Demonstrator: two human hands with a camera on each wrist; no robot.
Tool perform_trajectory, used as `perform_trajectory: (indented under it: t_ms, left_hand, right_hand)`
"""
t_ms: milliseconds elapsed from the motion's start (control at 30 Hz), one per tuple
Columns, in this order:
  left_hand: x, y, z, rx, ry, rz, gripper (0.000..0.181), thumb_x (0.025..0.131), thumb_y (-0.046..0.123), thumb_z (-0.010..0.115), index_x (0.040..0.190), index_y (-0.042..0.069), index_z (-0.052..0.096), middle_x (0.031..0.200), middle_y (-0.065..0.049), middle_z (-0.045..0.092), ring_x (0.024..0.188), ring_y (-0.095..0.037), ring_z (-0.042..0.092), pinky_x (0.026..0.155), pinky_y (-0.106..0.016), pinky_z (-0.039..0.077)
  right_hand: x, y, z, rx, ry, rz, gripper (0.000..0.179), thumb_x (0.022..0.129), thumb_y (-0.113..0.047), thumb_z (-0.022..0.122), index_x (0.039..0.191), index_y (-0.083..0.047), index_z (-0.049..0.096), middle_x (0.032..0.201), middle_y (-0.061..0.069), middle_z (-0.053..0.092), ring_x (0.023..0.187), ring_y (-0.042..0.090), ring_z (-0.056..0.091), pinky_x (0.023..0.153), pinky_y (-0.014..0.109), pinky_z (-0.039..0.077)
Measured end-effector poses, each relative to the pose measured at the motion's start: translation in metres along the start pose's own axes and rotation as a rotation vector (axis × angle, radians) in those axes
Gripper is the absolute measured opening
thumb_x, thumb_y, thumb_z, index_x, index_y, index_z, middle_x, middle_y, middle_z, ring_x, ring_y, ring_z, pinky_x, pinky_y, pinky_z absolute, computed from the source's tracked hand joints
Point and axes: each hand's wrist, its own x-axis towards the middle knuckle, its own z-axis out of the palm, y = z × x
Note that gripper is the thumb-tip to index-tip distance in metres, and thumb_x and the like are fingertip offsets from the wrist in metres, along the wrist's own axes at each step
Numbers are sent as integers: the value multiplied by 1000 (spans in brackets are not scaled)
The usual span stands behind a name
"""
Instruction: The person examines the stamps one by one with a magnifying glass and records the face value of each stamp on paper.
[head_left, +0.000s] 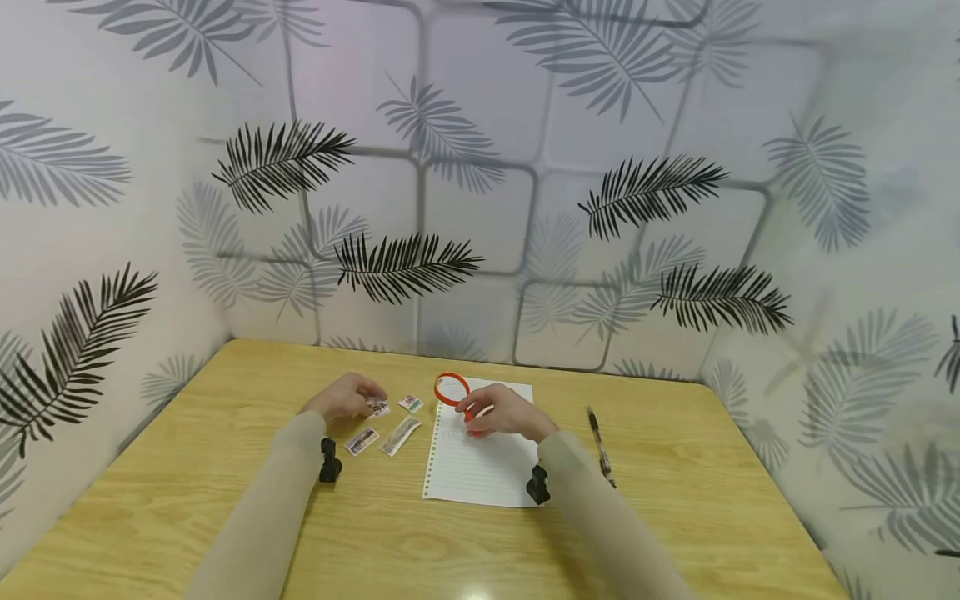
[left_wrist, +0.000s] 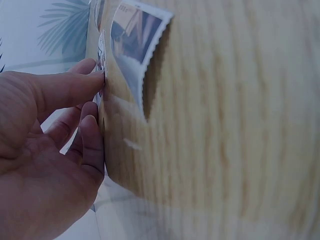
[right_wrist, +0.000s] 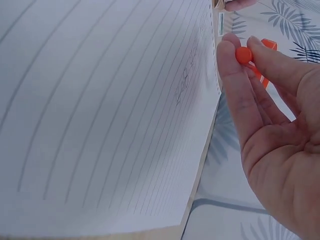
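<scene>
My left hand (head_left: 347, 397) pinches a postage stamp (head_left: 379, 407) at the left of the table, thumb on one side and fingertips on the other. In the left wrist view that stamp is seen nearly edge-on, and another stamp (left_wrist: 137, 35) with a perforated edge curls up beside it. My right hand (head_left: 510, 410) holds an orange magnifying glass by its handle (right_wrist: 244, 55), between thumb and fingers. Its round lens sits over the upper left corner of a lined sheet of paper (head_left: 480, 475), which has handwriting (right_wrist: 186, 77) on it.
Closest to the sheet are a small stamp (head_left: 410, 403) and a long stamp (head_left: 401, 436); another stamp (head_left: 362, 442) lies nearer my left wrist. A pen (head_left: 597, 437) lies right of the paper. Leaf-patterned cloth (head_left: 465, 317) stands behind the wooden table (head_left: 390, 533).
</scene>
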Motion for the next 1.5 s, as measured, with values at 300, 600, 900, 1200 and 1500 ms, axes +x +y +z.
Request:
perform_trajectory:
  t_ms: [300,600,900,1200,1500]
  left_hand:
    - [-5,-2,3,-20,-8,-5,42,81,-11,62,122,-1,65,128,-20,62,113,-31,58,92,-41,51]
    - [-3,-1,4,-8,10,-9,42,82,-12,61,122,-2,65,127,-21,62,107,-26,59,81,-31,49]
    - [-3,-2,4,14,8,10,41,80,-11,61,120,-3,66,123,-20,65,99,-25,59,78,-31,49]
    - [0,-3,5,39,23,23,41,80,-11,61,120,-2,67,123,-21,66,116,-36,58,101,-51,46]
    - [0,0,5,-15,14,10,47,76,-13,57,122,-9,63,114,-21,68,101,-27,63,87,-38,51]
  right_hand:
    - [13,-9,18,-33,-28,-4,31,87,2,69,118,0,68,103,14,70,80,14,68,71,29,59]
    - [22,-14,33,-36,-47,4,29,87,3,69,116,-1,69,100,12,70,78,11,66,70,28,59]
    - [23,-17,47,-68,-56,-24,28,86,3,70,114,-3,71,100,13,71,78,9,64,68,26,58]
    - [30,-23,58,-90,-80,-69,28,86,4,69,113,-2,71,101,16,72,77,9,66,66,25,58]
    - [36,-34,65,-141,-56,-54,25,85,0,72,109,-6,74,101,6,74,73,6,63,65,22,56]
